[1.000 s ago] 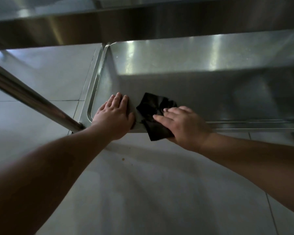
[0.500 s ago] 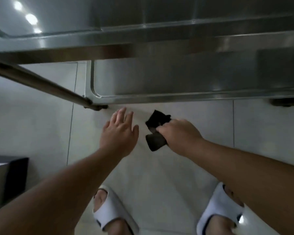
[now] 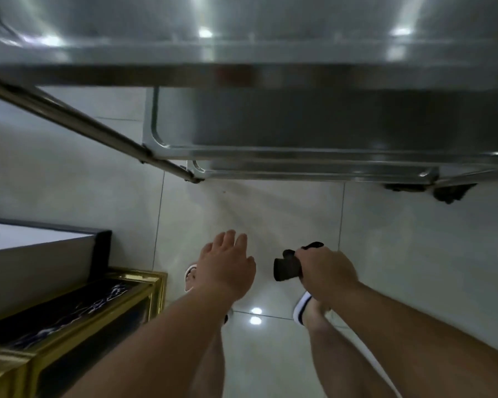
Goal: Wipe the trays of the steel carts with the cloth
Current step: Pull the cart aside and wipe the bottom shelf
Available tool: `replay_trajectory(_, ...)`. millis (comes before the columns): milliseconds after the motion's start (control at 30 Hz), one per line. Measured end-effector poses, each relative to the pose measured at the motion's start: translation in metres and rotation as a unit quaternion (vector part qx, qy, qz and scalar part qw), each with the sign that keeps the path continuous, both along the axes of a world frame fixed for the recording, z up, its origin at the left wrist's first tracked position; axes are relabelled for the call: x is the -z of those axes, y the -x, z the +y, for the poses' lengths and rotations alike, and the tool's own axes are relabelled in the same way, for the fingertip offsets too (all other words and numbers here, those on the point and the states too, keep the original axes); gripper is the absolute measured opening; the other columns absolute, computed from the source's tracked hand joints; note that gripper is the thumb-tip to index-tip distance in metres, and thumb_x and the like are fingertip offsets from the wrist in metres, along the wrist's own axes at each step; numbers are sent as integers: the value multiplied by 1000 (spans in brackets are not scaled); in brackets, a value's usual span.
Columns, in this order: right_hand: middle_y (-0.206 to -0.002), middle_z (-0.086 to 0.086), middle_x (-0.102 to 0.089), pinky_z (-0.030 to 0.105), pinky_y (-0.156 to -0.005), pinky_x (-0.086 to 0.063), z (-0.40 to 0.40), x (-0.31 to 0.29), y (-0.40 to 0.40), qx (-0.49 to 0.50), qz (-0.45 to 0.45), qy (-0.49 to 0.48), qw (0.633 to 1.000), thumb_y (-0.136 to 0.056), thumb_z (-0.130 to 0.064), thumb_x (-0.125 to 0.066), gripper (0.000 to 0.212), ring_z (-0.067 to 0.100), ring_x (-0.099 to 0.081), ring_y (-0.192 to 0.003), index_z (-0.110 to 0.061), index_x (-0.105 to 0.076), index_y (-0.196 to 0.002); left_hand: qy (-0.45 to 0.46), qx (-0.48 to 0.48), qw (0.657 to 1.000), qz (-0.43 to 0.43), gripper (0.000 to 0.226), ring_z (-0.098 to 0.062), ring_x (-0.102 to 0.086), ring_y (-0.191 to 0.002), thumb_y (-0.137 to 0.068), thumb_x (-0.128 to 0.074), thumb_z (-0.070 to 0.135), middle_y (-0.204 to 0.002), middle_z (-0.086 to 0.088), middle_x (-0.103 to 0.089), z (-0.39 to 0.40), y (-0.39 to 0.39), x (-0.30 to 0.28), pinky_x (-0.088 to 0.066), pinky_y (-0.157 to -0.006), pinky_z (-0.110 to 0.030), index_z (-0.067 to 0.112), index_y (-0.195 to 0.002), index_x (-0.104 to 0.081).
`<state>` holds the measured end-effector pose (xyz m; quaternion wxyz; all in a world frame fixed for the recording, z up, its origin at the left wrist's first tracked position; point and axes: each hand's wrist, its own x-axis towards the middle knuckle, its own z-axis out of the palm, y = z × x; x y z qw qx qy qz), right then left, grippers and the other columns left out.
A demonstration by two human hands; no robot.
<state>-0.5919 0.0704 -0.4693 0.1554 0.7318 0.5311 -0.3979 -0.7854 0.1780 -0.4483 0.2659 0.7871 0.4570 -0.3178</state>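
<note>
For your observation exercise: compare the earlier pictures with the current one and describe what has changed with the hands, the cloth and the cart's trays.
Both hands have drawn back off the lower steel tray toward the body. The left hand, earlier flat on the tray, now hangs open over the floor. The right hand, earlier pressing the dark cloth with straight fingers, now grips it bunched. The cart stays put.

Cloth (image 3: 287,269) mostly hidden in fist

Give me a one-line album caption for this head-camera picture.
Standing at a steel cart, the right hand grips a dark cloth while the left hand hangs open above the floor.
</note>
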Motion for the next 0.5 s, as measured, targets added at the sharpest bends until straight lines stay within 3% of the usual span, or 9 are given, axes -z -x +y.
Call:
replay_trajectory(133,-92,1,-59,34,-67,-43,-1,-100,-18,-25,2,-47,999,-97,-22,-52,11,27,-63,-83,-25,-59,-105,-22,-3,1000,-1,61,-24,-32,-151,-106,-39,49,-166,-3,-34,-20,-21,-93,-30,-120,-43,24,-161,-30)
replay_trajectory(300,-102,1,-66,31,-66,-41,-9,-216,-42,-68,-13,-46,997,-89,-19,-59,23,23,-59,-83,-26,-61,-110,-43,-38,998,-26,56,-24,-46,-138,-103,-41,47,-154,-2,-46,-56,-37,-196,-38,-109,-40,24,-154,-39)
replay_trajectory(500,-107,1,-66,34,-73,-51,-41,-321,-48,-43,-70,-67,994,-95,-24,-59,20,25,-65,-97,-29,-59,-115,-54,-9,997,-62,56,-26,-40,-144,-103,-41,45,-156,-3,-43,-83,-41,-275,-33,-115,-43,23,-154,-39)
